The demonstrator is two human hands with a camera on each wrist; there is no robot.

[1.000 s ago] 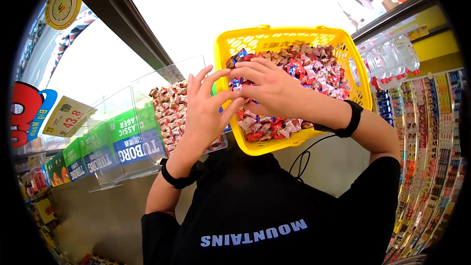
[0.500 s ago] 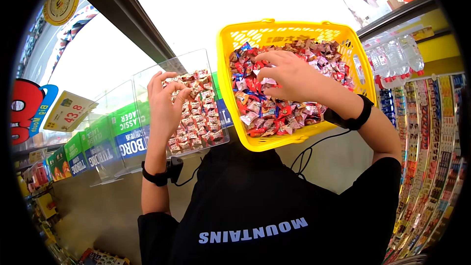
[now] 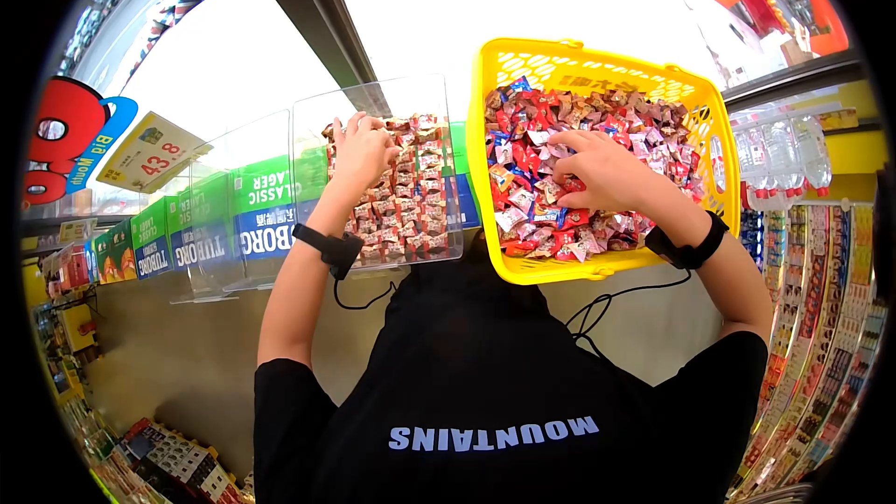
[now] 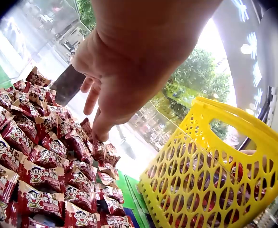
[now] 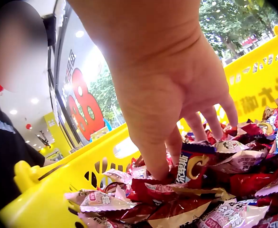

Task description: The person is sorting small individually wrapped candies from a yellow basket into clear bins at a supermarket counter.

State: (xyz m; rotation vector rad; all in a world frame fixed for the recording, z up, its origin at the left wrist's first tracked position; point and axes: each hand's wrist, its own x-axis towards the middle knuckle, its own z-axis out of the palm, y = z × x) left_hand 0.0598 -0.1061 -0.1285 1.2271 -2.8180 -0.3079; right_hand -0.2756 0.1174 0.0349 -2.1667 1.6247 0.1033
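Green and blue TUBORG cartons [image 3: 266, 215] stand left of the clear bin [image 3: 455, 177], and bottles [image 3: 784, 154] stand beyond the yellow basket [image 3: 492, 224]. Brown-red wrapped candies [image 3: 401, 210] lie in the bin in rough columns, most long axes running side to side in the head view, crimped ends left and right. Mixed candies [image 3: 537, 215] in the basket point every way. The left hand [image 3: 362, 161], fingers bent downward, touches the bin's candies; whether it pinches 1, I cannot tell. The right hand [image 3: 602, 168], thumb and fingers wide apart, touches the basket's wrappers.
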